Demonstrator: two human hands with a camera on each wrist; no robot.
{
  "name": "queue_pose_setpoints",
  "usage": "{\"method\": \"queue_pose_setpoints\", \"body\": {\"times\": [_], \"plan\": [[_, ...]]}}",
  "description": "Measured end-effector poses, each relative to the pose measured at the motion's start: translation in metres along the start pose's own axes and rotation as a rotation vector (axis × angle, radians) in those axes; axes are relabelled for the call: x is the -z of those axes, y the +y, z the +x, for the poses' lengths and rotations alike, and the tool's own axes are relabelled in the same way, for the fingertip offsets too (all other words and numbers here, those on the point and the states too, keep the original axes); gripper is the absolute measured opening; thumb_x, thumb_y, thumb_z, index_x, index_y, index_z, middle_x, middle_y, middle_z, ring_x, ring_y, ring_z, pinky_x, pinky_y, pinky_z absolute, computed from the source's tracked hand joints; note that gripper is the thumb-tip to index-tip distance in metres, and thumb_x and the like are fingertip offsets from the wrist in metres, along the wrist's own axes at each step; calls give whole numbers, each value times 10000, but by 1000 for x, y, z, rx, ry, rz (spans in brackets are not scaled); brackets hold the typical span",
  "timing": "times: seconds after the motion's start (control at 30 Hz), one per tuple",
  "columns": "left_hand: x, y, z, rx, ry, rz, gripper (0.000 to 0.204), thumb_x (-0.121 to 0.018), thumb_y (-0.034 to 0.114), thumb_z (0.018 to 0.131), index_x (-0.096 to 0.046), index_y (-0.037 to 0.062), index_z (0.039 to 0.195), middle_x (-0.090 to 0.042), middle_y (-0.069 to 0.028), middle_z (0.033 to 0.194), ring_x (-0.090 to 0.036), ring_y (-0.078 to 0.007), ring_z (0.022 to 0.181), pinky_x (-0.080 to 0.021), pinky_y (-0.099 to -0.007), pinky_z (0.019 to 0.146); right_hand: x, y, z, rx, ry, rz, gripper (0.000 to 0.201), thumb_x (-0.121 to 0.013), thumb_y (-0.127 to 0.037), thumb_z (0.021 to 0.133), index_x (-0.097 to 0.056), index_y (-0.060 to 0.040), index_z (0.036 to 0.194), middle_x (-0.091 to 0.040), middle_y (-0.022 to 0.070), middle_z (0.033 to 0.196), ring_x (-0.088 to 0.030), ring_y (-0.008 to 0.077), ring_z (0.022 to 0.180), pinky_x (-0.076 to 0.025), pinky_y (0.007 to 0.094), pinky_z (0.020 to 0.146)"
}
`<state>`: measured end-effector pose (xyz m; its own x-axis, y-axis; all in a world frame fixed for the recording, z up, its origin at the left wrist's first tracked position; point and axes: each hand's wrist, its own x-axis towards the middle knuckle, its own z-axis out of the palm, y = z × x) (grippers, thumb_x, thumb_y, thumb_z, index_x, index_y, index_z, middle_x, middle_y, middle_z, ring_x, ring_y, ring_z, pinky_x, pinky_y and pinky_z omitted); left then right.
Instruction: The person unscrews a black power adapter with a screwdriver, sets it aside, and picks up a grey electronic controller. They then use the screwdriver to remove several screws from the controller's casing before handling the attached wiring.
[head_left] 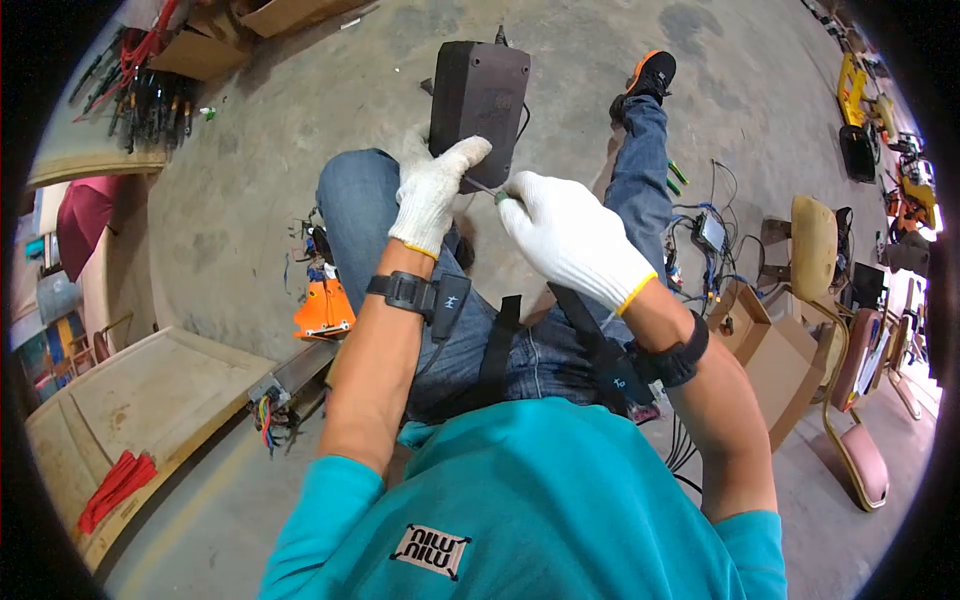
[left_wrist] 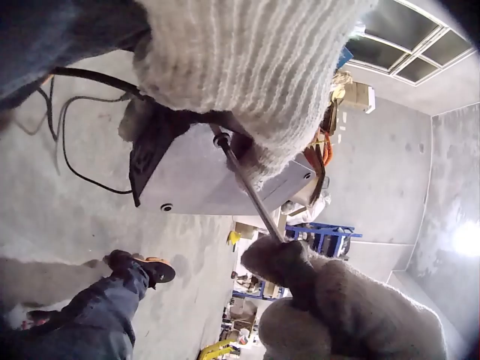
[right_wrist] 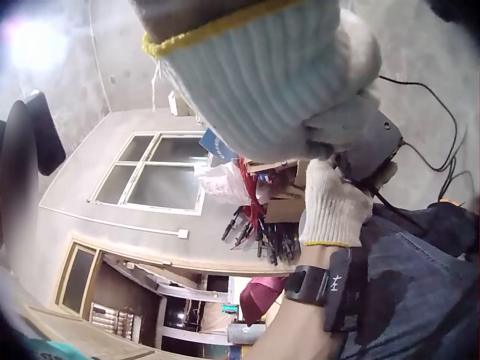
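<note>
A dark box-shaped charger-like case (head_left: 480, 110), with a cord at its side, is held up above the floor between the knees. My gloved left hand (head_left: 430, 190) grips its near end, thumb lying across the top face. In my gloved right hand (head_left: 570, 235) is a screwdriver, its handle mostly covered by the fingers. In the left wrist view the metal shaft (left_wrist: 255, 195) slants to a round screw hole at the case's near corner. Another corner hole (left_wrist: 166, 208) shows on the same face. The right wrist view has the case (right_wrist: 379, 146) partly behind the right glove.
An orange part (head_left: 325, 308) lies beside the left leg. Wires with a small device (head_left: 710, 232) and green-handled pliers (head_left: 678, 175) lie past the right leg. An open cardboard box (head_left: 765, 345) and chairs stand right; a wooden board (head_left: 170, 390) with a red cloth is left.
</note>
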<state>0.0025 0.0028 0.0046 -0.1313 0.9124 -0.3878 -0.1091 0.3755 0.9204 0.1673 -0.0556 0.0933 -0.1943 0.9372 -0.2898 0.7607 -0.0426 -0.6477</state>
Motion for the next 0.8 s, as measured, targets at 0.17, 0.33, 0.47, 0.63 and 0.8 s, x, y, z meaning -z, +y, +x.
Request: {"method": "queue_pose_setpoints", "body": {"times": [0.17,0.33,0.47,0.63,0.8], "plan": [[14,-8,17,33,-10,-86,523,-775,129,867,-543,-50,1300,-688,-203,1134,-710,-314,995,-614,-428,832,63,18,-31,68,-31,462,317,-527,-225,1002,-642,-3,1195,-692,153,881,-700,292,801,-558,418,747],[26,12,14,178,-187,-646,398,-621,210,995,-563,-6,1324,-674,-216,1258,-693,-403,1099,-600,-625,896,65,55,-37,-168,23,1130,396,-627,-125,956,-561,41,1309,-642,60,1055,-632,122,867,-512,259,756],[29,43,-6,141,-168,-727,445,-635,223,984,-543,-14,1348,-670,-220,1272,-689,-419,1109,-598,-633,903,44,69,-36,-217,91,1100,351,-700,-189,940,-615,16,1211,-650,27,946,-600,102,756,-484,255,690],[22,74,-29,17,-124,-600,476,-668,220,966,-538,-33,1348,-678,-195,1265,-695,-395,1101,-615,-540,925,39,38,-7,-20,168,765,406,-697,-328,969,-662,36,1147,-687,60,867,-637,98,748,-491,257,688],[-16,107,-67,-341,-15,-135,586,-816,149,860,-493,-45,1308,-644,-144,1180,-662,-209,1014,-559,-333,911,59,-12,15,53,316,572,641,-753,-472,896,-605,38,1254,-723,145,950,-702,199,877,-541,323,794]]}}
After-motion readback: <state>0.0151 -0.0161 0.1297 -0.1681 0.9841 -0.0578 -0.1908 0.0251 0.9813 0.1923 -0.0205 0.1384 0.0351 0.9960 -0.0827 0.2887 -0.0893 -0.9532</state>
